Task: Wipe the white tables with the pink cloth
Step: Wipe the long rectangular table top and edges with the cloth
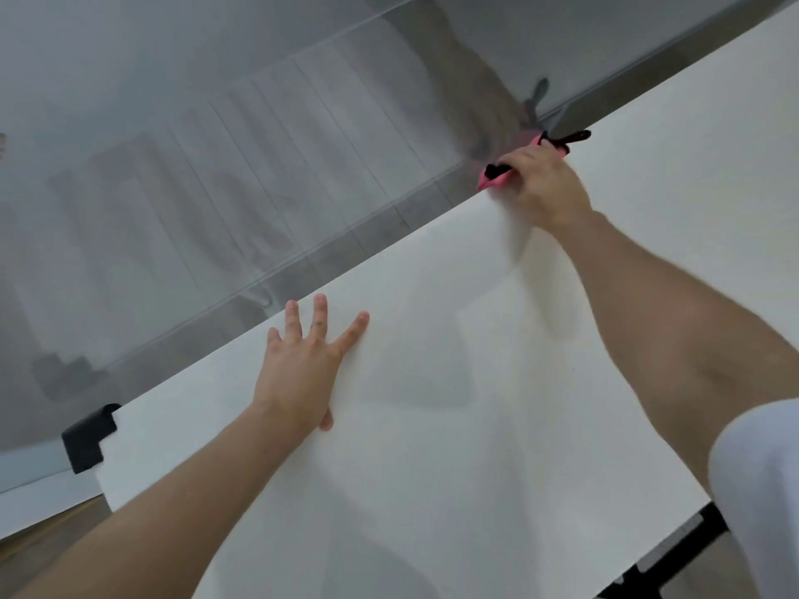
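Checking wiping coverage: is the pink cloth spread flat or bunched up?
Bunched up. The right hand grips the pink cloth at the far edge of the white table; only crumpled bits stick out past the fingers.

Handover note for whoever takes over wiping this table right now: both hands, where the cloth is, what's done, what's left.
Left hand: open, flat on the white table, fingers spread.
Right hand: grips the pink cloth at the table's far edge.
Done: cannot tell; the top shows no wipe marks.
Left: probably draw the cloth back from the far edge across the whole top.
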Motion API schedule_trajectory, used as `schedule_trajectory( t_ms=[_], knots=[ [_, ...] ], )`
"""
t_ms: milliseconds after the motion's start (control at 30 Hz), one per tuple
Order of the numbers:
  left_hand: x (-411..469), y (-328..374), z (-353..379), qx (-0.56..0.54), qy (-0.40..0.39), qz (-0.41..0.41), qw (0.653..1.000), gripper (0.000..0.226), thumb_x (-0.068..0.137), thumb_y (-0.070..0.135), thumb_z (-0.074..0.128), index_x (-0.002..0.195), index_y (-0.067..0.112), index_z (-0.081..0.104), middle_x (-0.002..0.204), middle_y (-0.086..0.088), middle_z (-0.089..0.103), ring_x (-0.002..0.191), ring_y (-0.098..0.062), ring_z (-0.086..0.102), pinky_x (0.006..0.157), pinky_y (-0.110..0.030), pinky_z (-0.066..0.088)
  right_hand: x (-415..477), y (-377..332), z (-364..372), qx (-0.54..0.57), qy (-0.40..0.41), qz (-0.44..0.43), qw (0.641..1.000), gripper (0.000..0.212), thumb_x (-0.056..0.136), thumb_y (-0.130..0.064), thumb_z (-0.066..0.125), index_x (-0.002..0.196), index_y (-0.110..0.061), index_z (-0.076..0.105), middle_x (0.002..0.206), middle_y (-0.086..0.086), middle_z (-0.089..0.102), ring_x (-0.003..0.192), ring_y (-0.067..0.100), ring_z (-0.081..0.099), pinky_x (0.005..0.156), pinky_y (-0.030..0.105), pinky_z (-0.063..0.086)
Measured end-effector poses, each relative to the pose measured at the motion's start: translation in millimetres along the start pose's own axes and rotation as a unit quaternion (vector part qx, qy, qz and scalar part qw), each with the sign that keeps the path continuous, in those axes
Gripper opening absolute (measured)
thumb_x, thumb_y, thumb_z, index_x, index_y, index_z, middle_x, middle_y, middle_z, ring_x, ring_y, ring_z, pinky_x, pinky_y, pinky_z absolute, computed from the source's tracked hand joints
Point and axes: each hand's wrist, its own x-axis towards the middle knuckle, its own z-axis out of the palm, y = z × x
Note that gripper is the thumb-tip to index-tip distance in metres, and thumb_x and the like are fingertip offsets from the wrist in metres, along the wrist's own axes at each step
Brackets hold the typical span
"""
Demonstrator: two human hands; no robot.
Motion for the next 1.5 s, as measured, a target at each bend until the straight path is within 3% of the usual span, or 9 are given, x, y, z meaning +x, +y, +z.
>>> schedule_trajectory(
  t_ms=[100,200,300,467,600,800,1067,1267,1500],
  knots=[
    [0.0,1.0,-0.6,0.005,-0.005,0.002,1.000,0.169,0.063,0.045,0.104,0.162,0.047,-0.033,0.178,-0.019,-0.018,0.164,-0.055,-0.002,0.128,-0.060,0.031,-18.4,-57.1,23.8,-0.014,0.013,-0.012,1.000,0.024,0.100,-0.021,0.064,0.115,-0.007,0.076,0.116,0.016,0.071,0.118,0.038,0.058,0.122,0.047,0.032],
    [-0.7,1.6,-2.9,0.010,-0.005,-0.001,1.000,0.169,0.062,0.045,0.104,0.162,0.047,-0.032,0.179,-0.020,-0.017,0.164,-0.055,-0.001,0.127,-0.059,0.032,-65.8,-139.5,56.4,0.040,-0.014,-0.171,0.984,0.027,0.097,-0.014,0.058,0.118,-0.010,0.075,0.115,0.011,0.071,0.115,0.034,0.061,0.119,0.042,0.034],
    [-1.0,1.9,-3.0,0.005,-0.005,0.000,1.000,0.169,0.060,0.047,0.105,0.164,0.048,-0.028,0.179,-0.019,-0.015,0.165,-0.054,0.000,0.127,-0.059,0.033,-69.5,-153.1,56.1,0.080,-0.084,-0.228,0.967,0.044,0.093,-0.004,0.056,0.132,-0.016,0.072,0.127,0.004,0.071,0.123,0.030,0.060,0.116,0.041,0.036],
    [-1.2,-9.7,2.2,-0.017,-0.009,0.018,1.000,0.161,0.064,0.048,0.103,0.167,0.050,-0.020,0.179,-0.016,-0.019,0.164,-0.054,-0.009,0.131,-0.065,0.017,-28.3,-68.7,12.3,0.029,-0.071,-0.117,0.990,0.055,0.093,-0.038,0.046,0.134,-0.013,0.074,0.133,0.012,0.073,0.124,0.037,0.061,0.113,0.046,0.042],
    [-8.9,-15.0,4.3,-0.054,-0.001,0.031,0.998,0.147,0.070,0.045,0.100,0.172,0.045,-0.006,0.180,-0.012,-0.019,0.166,-0.048,-0.013,0.133,-0.065,0.010,-25.0,-75.1,11.4,-0.005,-0.090,-0.031,0.995,0.035,0.097,-0.023,0.056,0.125,-0.014,0.077,0.124,0.013,0.074,0.118,0.040,0.062,0.102,0.046,0.047],
    [-84.8,-36.0,71.0,-0.141,0.075,-0.025,0.987,0.078,0.100,0.040,0.075,0.165,0.027,0.034,0.181,-0.008,0.012,0.168,-0.026,0.010,0.129,-0.043,0.027,-100.4,-231.9,62.4,0.009,-0.100,-0.163,0.982,0.040,0.096,-0.010,0.059,0.133,-0.016,0.073,0.125,0.009,0.074,0.120,0.034,0.061,0.117,0.040,0.036],
    [-175.3,-65.9,156.9,-0.167,0.047,-0.080,0.982,0.091,0.104,0.034,0.069,0.175,0.026,0.014,0.183,-0.007,-0.005,0.170,-0.025,-0.001,0.135,-0.040,0.014,-183.3,-442.1,125.3,0.038,-0.165,-0.297,0.940,0.043,0.104,-0.012,0.045,0.140,-0.025,0.064,0.133,0.001,0.071,0.125,0.026,0.060,0.113,0.033,0.034],
    [-167.5,-58.0,166.4,-0.216,0.043,-0.113,0.969,0.095,0.099,0.008,0.074,0.172,0.026,0.016,0.183,-0.004,-0.008,0.170,-0.025,-0.008,0.136,-0.049,0.012,-140.9,-351.0,99.4,0.075,-0.176,-0.257,0.947,0.060,0.091,0.003,0.056,0.142,-0.025,0.070,0.137,0.000,0.073,0.130,0.029,0.061,0.115,0.041,0.040],
    [-156.7,-57.1,166.8,-0.211,0.055,-0.124,0.968,0.087,0.097,0.001,0.071,0.166,0.025,0.024,0.183,-0.009,0.000,0.170,-0.029,-0.001,0.134,-0.052,0.021,-95.8,-216.4,75.5,0.060,-0.066,-0.058,0.994,0.040,0.097,-0.007,0.061,0.128,-0.026,0.078,0.122,0.003,0.077,0.119,0.031,0.061,0.103,0.045,0.049]
  ],
)
